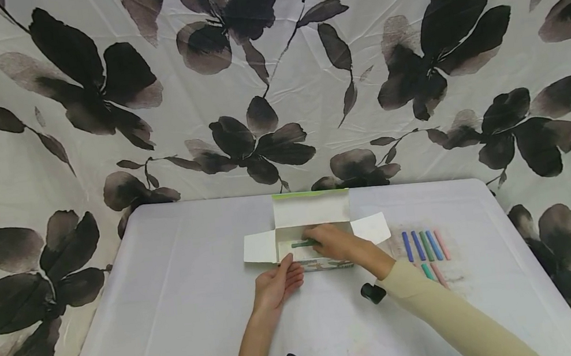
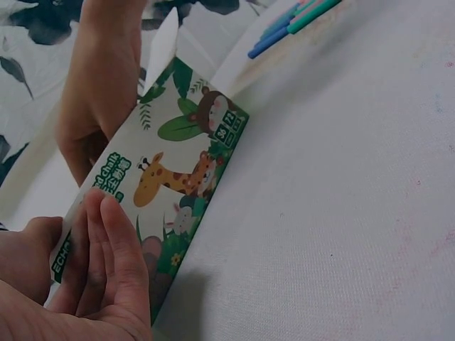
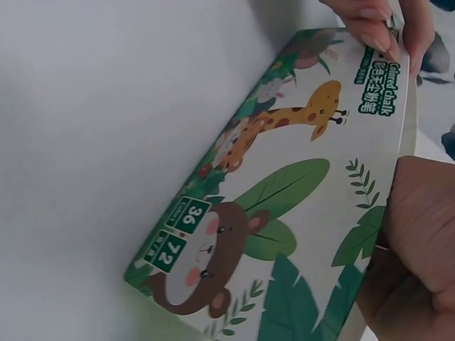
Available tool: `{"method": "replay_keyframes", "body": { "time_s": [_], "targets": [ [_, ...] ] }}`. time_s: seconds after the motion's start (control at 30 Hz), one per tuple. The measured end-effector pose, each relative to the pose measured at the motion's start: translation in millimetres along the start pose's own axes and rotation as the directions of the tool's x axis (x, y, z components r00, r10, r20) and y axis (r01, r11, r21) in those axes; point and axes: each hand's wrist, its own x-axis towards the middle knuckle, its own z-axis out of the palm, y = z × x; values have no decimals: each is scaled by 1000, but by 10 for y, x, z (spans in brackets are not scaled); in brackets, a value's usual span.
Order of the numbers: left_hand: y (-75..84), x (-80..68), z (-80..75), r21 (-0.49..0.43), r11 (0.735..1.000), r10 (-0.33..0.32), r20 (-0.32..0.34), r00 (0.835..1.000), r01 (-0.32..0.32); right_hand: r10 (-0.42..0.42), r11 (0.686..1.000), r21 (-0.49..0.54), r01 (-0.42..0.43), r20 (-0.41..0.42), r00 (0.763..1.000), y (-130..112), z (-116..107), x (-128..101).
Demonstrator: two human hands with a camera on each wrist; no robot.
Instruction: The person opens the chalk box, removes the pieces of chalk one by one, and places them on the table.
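Observation:
A chalk box (image 1: pixel 326 264) lies with its lid raised at the back and its side flaps spread; a giraffe and a bear are printed on its front (image 3: pixel 298 142). My left hand (image 1: pixel 276 286) holds the front wall near its left end, thumb over the top edge and fingers (image 2: pixel 121 241) against the printed face. Reaching inside from the right, my right hand (image 1: pixel 330 242) pinches a dark green chalk stick (image 1: pixel 302 245) lying sideways. In both wrist views the box wall hides its fingertips.
Right of the box, blue, green and pink chalk sticks (image 1: pixel 427 246) lie in a row, with a green stick (image 1: pixel 428 271) and a pink one (image 1: pixel 439 275) nearer me. The white table (image 1: pixel 173 306) bears faint chalk smudges. Behind it hangs a floral cloth (image 1: pixel 334 97).

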Motion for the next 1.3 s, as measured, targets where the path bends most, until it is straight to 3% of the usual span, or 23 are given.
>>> {"method": "replay_keyframes", "body": {
  "time_s": [0.1,0.17,0.23,0.37,0.5,0.67,0.83,0.93,1.1,1.2,1.3],
  "targets": [
    [-1,2,-1,0,1000,-2,-1,1000,2,-15,993,-118,16,15,1000,-20,14,41],
    [-3,4,-1,-2,1000,-4,-2,1000,4,-43,968,-245,46,19,999,-35,27,69],
    [-6,5,0,-7,1000,-5,-4,1000,5,-79,918,-388,86,32,996,-49,42,100],
    [-14,2,6,-13,1000,-5,-4,1000,4,-138,775,-612,158,80,987,-67,72,158],
    [-20,-9,12,-16,1000,0,0,1000,0,-151,696,-690,196,126,980,-77,87,208],
    [-6,-16,16,-6,1000,5,1,1000,-5,-161,676,-706,209,135,978,-78,85,225],
    [32,-31,9,8,1000,-9,0,1000,9,-198,703,-685,193,73,978,-65,47,165],
    [45,-40,14,5,1000,-16,1,1000,16,-156,788,-596,150,42,987,-45,-18,107],
    [45,-38,15,3,1000,-21,-6,1000,21,-32,933,-359,33,7,999,25,-121,31],
    [41,-30,16,11,1000,-23,-11,1000,24,-9,967,-254,1,-31,999,80,-162,-32],
    [39,-25,20,18,1000,-24,-10,1000,24,-11,980,-197,-5,-79,997,124,-199,-108]
  ]
}}
